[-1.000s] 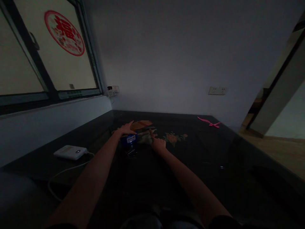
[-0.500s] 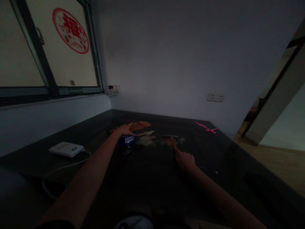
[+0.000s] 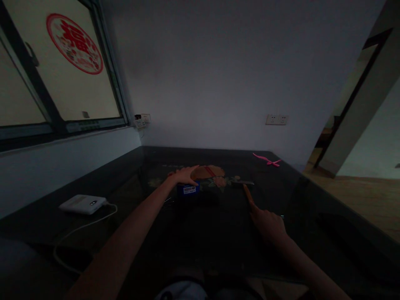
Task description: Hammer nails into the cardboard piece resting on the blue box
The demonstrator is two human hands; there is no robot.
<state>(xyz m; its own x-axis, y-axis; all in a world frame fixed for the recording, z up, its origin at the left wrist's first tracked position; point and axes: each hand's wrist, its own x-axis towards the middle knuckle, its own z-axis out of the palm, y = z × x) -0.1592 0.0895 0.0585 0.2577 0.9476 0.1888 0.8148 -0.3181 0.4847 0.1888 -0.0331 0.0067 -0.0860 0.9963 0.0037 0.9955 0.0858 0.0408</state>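
Observation:
The scene is dim. My left hand (image 3: 184, 175) lies flat, fingers stretched, on top of a small blue box with a white label (image 3: 188, 189) on the dark glass table (image 3: 312, 200). Just beyond it lies a brown piece of card with a red stripe (image 3: 208, 171). My right hand (image 3: 268, 223) rests on the table to the right, other fingers curled, its index finger stretched out toward a small dark flat object (image 3: 243, 183). I see nothing held in that hand.
A white power bank (image 3: 83, 204) with a white cable (image 3: 78, 233) sits at the left. A pink ribbon-like strip (image 3: 267, 160) lies far right. A floral pattern (image 3: 220, 181) shows under the glass. Window at left, wall sockets (image 3: 276, 120) behind, doorway at right.
My right hand has slid from beside the blue box to the right and nearer to me, finger still pointing. The left hand stays on the box; the view has shifted.

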